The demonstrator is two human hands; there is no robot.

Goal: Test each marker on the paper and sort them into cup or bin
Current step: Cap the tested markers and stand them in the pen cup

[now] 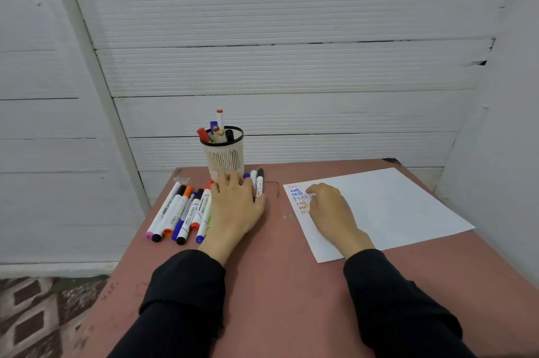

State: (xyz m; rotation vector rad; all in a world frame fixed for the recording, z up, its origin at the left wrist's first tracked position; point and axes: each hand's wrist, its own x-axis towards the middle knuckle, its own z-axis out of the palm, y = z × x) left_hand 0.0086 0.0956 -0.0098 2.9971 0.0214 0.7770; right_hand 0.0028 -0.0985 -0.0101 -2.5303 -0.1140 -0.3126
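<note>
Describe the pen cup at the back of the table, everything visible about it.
The cream slotted plastic pen cup has a black rim and narrow vertical slits round its wall. It stands upright near the back edge of the reddish-brown table, to the left of the white paper sheet. Several markers stick up out of it, the tallest white with a red cap. The left hand lies just in front of its base; contact is unclear.
</note>
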